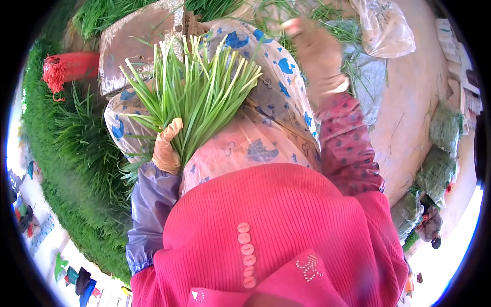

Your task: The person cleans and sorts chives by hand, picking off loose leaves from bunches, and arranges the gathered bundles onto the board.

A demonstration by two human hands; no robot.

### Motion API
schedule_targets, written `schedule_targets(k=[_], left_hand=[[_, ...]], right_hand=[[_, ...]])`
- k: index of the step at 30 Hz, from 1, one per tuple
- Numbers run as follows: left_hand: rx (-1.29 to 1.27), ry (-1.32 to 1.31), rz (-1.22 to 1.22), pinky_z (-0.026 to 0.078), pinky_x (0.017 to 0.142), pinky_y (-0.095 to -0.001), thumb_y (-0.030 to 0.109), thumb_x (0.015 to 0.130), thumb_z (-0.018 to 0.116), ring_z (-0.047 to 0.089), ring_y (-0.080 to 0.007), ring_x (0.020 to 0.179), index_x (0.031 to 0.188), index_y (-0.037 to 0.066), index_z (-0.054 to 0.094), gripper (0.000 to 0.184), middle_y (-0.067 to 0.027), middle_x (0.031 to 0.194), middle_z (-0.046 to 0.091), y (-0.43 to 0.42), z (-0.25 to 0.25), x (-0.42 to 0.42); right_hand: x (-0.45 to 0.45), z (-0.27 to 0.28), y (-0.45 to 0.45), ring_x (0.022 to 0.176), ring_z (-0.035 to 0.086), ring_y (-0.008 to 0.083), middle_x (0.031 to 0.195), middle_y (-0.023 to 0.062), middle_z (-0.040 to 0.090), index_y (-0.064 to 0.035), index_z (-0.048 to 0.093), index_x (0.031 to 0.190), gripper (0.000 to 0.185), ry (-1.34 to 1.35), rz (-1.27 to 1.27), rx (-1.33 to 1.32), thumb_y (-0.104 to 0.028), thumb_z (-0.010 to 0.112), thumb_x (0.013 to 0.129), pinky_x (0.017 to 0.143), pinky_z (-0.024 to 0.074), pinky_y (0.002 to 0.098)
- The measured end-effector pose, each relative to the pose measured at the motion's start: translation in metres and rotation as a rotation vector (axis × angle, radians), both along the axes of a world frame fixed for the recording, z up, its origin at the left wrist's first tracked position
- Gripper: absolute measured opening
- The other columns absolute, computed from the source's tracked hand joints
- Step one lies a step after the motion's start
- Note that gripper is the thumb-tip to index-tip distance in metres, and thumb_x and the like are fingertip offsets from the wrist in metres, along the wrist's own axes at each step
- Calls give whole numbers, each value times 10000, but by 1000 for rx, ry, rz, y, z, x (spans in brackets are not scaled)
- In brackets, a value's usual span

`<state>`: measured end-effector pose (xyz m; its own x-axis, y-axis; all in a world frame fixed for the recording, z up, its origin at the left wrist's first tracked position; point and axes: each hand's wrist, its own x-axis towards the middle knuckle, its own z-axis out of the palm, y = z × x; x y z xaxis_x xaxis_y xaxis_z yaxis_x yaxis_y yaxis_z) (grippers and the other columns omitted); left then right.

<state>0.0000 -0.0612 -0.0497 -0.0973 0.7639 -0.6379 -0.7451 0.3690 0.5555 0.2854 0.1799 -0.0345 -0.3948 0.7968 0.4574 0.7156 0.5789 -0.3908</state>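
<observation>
My left hand (pixel 168 147), in a tan glove, is wrapped round the lower part of a bunch of long green stalks (pixel 197 92). The cut, pale ends of the stalks fan out over my lap, pointing away from me. My right hand (pixel 318 56), also gloved, is off to the right, near loose green blades on a grey sheet (pixel 360 77). It is smeared by motion, so its fingers cannot be made out. A patterned plastic apron (pixel 261 148) covers my lap.
A worn board (pixel 140 46) stands beyond my left knee, beside a red roll with red strands (pixel 55 74). Piled greenery (pixel 76 169) lines the left. A clear plastic bag (pixel 386 28) lies at the upper right, and wrapped bundles (pixel 440 171) sit at the far right.
</observation>
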Motion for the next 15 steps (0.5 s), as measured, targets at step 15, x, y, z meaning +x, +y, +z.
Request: schedule_targets(k=[15], left_hand=[[18,-39,-4,560,861,-376,194,816,729,660,-231,962,1165,29,590,410,-86,1074,661,11,14,11]], right_hand=[[-32,15,-62,1117,570,270,1165,64,624,-129,647,838,164,89,651,-50,-139,733,698,919,433,395]])
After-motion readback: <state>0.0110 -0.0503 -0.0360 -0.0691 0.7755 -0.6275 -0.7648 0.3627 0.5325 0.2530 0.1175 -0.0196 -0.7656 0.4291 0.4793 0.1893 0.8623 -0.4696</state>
